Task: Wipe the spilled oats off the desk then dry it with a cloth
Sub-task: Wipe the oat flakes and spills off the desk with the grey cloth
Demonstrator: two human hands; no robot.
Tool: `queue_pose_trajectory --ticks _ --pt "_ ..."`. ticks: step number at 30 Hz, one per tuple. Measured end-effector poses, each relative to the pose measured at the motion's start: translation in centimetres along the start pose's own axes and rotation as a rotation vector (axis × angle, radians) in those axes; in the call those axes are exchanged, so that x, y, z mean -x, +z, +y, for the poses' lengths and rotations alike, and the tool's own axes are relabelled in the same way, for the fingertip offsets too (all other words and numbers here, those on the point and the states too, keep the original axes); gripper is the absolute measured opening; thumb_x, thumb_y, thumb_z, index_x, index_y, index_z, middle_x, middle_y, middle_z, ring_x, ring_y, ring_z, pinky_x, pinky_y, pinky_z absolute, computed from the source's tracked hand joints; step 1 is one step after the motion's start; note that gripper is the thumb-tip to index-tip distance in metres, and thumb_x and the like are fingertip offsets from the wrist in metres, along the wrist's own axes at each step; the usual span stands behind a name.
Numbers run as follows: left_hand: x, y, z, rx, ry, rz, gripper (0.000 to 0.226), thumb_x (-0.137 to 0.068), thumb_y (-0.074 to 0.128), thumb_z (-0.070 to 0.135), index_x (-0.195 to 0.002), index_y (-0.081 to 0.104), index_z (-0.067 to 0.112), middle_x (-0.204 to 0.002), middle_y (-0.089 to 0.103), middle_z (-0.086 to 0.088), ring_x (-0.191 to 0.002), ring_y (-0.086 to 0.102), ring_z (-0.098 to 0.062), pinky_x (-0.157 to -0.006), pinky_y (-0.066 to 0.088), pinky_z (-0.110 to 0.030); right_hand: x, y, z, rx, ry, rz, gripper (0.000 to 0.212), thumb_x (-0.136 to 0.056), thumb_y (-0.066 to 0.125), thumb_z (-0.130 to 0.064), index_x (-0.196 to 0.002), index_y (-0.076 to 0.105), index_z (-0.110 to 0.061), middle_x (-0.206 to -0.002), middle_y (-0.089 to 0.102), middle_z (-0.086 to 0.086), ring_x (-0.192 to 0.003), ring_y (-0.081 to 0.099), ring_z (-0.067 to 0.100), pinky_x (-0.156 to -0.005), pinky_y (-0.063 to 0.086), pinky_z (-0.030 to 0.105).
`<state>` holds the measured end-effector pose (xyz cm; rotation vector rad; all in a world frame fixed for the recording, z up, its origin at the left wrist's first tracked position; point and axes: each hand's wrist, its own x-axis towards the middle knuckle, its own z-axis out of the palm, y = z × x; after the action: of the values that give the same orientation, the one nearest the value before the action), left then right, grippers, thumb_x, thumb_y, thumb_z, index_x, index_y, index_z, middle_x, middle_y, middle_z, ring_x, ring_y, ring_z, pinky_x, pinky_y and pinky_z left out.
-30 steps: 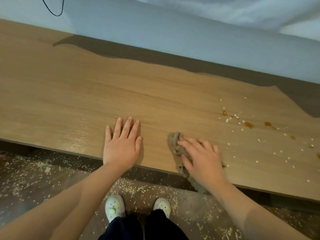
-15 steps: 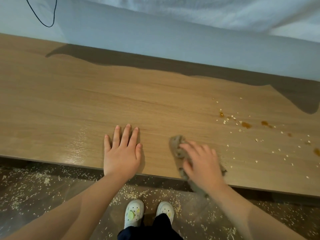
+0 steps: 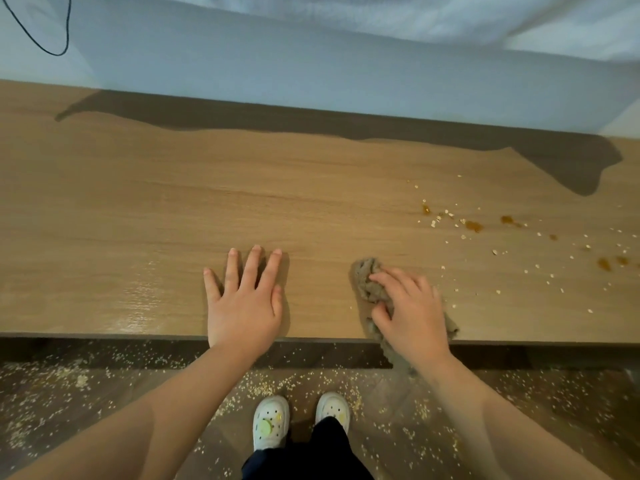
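Note:
A crumpled brown-grey cloth [image 3: 366,277] lies at the front edge of the wooden desk [image 3: 173,220], one end hanging over the edge. My right hand [image 3: 412,313] lies on top of it with bent fingers and thumb, gripping the cloth. My left hand [image 3: 242,306] rests flat on the desk to the left of the cloth, fingers spread. Scattered oats [image 3: 495,251] and brown liquid spots [image 3: 472,225] lie on the desk to the right of the cloth. A wet sheen [image 3: 138,299] shows left of my left hand.
A pale wall [image 3: 311,74] runs along the desk's far edge, with a black cable [image 3: 52,50] hanging at the top left. Many oats [image 3: 270,386] are strewn on the dark floor below the desk, around my white shoes [image 3: 270,420].
My right hand's fingers have bent and bunched the cloth beneath them. My left hand has stayed flat in place. The view has tilted down a little.

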<state>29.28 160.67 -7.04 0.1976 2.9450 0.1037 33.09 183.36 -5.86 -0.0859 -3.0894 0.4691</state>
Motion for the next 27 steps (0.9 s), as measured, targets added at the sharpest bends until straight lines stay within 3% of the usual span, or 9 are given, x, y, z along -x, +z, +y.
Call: queue_pose_trajectory --ticks 3,7,10,16,23,27 --pt "-0.3 -0.1 0.2 -0.058 0.128 -0.042 0.068 -0.08 -0.02 0.048 -0.147 -0.012 0.037 -0.158 -0.011 0.001 -0.144 -0.016 -0.027 -0.112 -0.005 -0.058 1.3 -0.2 0.7 -0.04 0.235 0.12 0.044 -0.082 0.062 -0.023 -0.126 0.056 -0.024 -0.128 0.054 -0.006 -0.112 0.042 0.015 -0.097 0.029 0.035" --pt "-0.9 -0.5 0.5 -0.083 0.16 -0.073 0.054 -0.097 0.003 0.045 -0.148 -0.009 0.034 -0.158 -0.015 0.001 -0.143 -0.019 -0.024 -0.111 -0.005 -0.06 3.0 -0.7 2.1 -0.142 0.156 0.131 0.036 -0.078 0.062 -0.017 -0.114 0.063 -0.021 -0.117 0.06 -0.005 -0.102 0.038 0.007 -0.093 0.035 0.036" --pt "-0.9 -0.5 0.7 -0.077 0.148 -0.072 0.053 -0.098 0.008 0.045 -0.149 -0.004 0.034 -0.158 -0.011 0.001 -0.144 -0.016 -0.022 -0.111 -0.004 -0.06 3.2 -2.8 4.7 -0.256 0.297 0.249 0.036 -0.08 0.061 -0.013 -0.115 0.059 -0.022 -0.111 0.057 -0.007 -0.101 0.042 0.01 -0.093 0.041 0.038" --pt "-1.2 -0.1 4.9 -0.003 -0.02 0.019 0.054 -0.098 0.015 0.04 -0.15 0.01 0.026 -0.159 0.004 -0.002 -0.145 -0.005 -0.026 -0.114 0.002 -0.057 1.0 -7.3 13.2 -0.132 0.576 0.441 0.042 -0.088 0.054 -0.019 -0.129 0.048 -0.016 -0.129 0.052 0.006 -0.118 0.041 0.025 -0.104 0.033 0.043" --pt "-1.8 1.1 14.0 0.03 -0.081 0.048 0.053 -0.099 0.016 0.038 -0.15 0.011 0.026 -0.159 0.004 -0.003 -0.145 -0.005 -0.028 -0.113 0.001 -0.057 1.0 -7.9 20.6 -0.065 0.8 0.309 0.047 -0.093 0.048 -0.023 -0.138 0.037 -0.013 -0.142 0.039 0.012 -0.128 0.033 0.033 -0.109 0.022 0.048" --pt "-2.4 0.7 15.5 0.031 -0.171 0.007 0.052 -0.099 0.016 0.039 -0.15 0.01 0.028 -0.159 0.003 -0.005 -0.144 -0.006 -0.033 -0.111 0.0 -0.063 -0.1 -6.9 19.2 0.021 0.641 0.215 0.047 -0.092 0.051 -0.026 -0.136 0.039 -0.014 -0.141 0.04 0.011 -0.126 0.035 0.031 -0.106 0.025 0.045"
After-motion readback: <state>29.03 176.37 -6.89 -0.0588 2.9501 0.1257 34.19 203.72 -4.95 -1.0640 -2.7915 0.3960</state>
